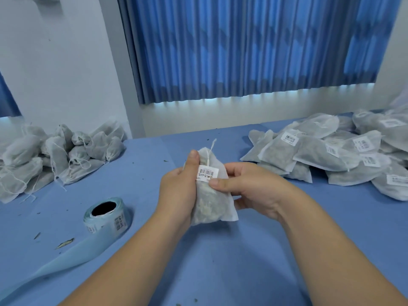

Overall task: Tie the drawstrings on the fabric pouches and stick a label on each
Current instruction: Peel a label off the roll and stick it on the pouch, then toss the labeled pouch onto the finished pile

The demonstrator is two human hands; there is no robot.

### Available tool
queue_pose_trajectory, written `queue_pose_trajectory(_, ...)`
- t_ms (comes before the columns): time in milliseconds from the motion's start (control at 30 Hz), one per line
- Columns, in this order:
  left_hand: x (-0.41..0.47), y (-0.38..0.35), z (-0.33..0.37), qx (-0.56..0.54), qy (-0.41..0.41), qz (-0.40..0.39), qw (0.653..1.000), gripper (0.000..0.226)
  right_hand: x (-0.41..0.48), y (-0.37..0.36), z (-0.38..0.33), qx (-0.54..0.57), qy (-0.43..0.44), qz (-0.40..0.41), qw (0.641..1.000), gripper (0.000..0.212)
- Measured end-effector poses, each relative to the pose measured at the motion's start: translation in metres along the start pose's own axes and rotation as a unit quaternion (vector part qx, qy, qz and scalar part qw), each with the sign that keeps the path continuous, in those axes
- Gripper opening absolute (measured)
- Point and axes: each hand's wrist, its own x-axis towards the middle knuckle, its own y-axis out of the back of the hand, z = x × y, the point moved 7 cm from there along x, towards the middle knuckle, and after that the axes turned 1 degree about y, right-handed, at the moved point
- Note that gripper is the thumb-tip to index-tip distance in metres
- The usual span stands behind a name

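A white fabric pouch filled with dried herbs is held upright over the middle of the blue table. My left hand grips its left side, thumb up along the pouch's top edge. My right hand holds the right side, its thumb lying just under a white barcode label stuck on the pouch's front. The pouch's drawstring sticks up from its gathered top. A roll of labels on pale blue backing lies at the left, its loose backing strip trailing toward the near left corner.
A heap of pouches without labels lies at the far left. A heap of labelled pouches covers the far right of the table. Small herb scraps dot the cloth. Blue curtains and a white wall stand behind.
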Motion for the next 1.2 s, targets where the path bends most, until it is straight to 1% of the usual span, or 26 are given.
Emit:
queue_pose_trajectory(100,0.014,-0.012,0.003,-0.009,0.000,0.022,1.000,0.050,-0.008,0.006,0.005,-0.037,-0.040,-0.043,0.998,0.025)
queue_pose_trajectory(133,0.018,-0.018,0.006,-0.007,0.002,0.022,1.000,0.051,-0.009,0.009,0.006,-0.034,-0.046,-0.040,0.998,0.023)
queue_pose_trajectory(200,0.025,-0.031,0.010,-0.001,0.010,0.006,1.000,0.054,-0.006,0.020,0.004,-0.001,-0.036,0.012,0.999,0.017)
queue_pose_trajectory(300,0.031,-0.058,0.017,-0.035,0.017,-0.053,0.998,0.055,-0.004,0.052,0.000,0.074,-0.004,0.153,0.985,0.007)
queue_pose_trajectory(333,0.030,-0.066,0.020,-0.044,0.012,-0.068,0.997,0.055,-0.006,0.066,-0.001,0.122,0.018,0.202,0.972,0.005)
queue_pose_trajectory(367,0.029,-0.072,0.022,-0.048,0.009,-0.076,0.996,0.053,-0.008,0.082,-0.002,0.190,0.052,0.247,0.949,0.004)
queue_pose_trajectory(400,0.027,-0.077,0.024,-0.050,0.008,-0.082,0.995,0.050,-0.012,0.098,-0.002,0.270,0.097,0.288,0.914,0.004)
queue_pose_trajectory(467,0.022,-0.086,0.021,-0.054,0.015,-0.099,0.994,0.046,-0.025,0.127,0.003,0.397,0.165,0.362,0.827,0.005)
queue_pose_trajectory(500,0.020,-0.088,0.019,-0.054,0.021,-0.104,0.993,0.045,-0.029,0.135,0.010,0.434,0.168,0.393,0.793,0.005)
queue_pose_trajectory(533,0.018,-0.089,0.016,-0.055,0.028,-0.109,0.992,0.044,-0.031,0.139,0.017,0.455,0.152,0.415,0.773,0.005)
queue_pose_trajectory(567,0.015,-0.090,0.013,-0.056,0.036,-0.113,0.991,0.043,-0.031,0.136,0.022,0.463,0.129,0.421,0.769,0.005)
queue_pose_trajectory(600,0.013,-0.090,0.010,-0.056,0.043,-0.114,0.991,0.042,-0.028,0.130,0.026,0.459,0.103,0.414,0.779,0.006)
queue_pose_trajectory(633,0.011,-0.089,0.007,-0.057,0.050,-0.114,0.991,0.041,-0.023,0.121,0.026,0.442,0.080,0.399,0.800,0.007)
queue_pose_trajectory(733,0.006,-0.079,0.001,-0.058,0.064,-0.115,0.990,0.033,-0.010,0.092,0.019,0.327,0.034,0.342,0.880,0.007)
queue_pose_trajectory(767,0.005,-0.074,0.001,-0.052,0.065,-0.115,0.990,0.029,-0.007,0.083,0.015,0.284,0.026,0.330,0.900,0.008)
queue_pose_trajectory(833,0.002,-0.059,0.004,-0.039,0.058,-0.112,0.991,0.020,-0.002,0.064,0.009,0.202,0.014,0.312,0.928,0.012)
queue_pose_trajectory(900,-0.002,-0.041,0.010,-0.031,0.049,-0.106,0.993,0.016,0.003,0.044,0.005,0.099,0.013,0.296,0.950,0.020)
queue_pose_trajectory(967,-0.006,-0.018,0.017,-0.023,0.041,-0.095,0.994,0.015,0.009,0.019,0.000,-0.010,0.037,0.275,0.961,0.028)
queue_pose_trajectory(1033,-0.010,0.009,0.024,-0.013,0.032,-0.085,0.996,0.014,0.013,-0.009,-0.003,-0.090,0.077,0.254,0.960,0.032)
queue_pose_trajectory(1100,-0.014,0.041,0.030,-0.001,0.026,-0.060,0.998,0.013,0.016,-0.038,-0.005,-0.132,0.110,0.229,0.958,0.035)
queue_pose_trajectory(1200,-0.019,0.093,0.041,0.023,0.016,-0.012,1.000,0.012,0.023,-0.080,-0.011,-0.164,0.159,0.189,0.955,0.038)
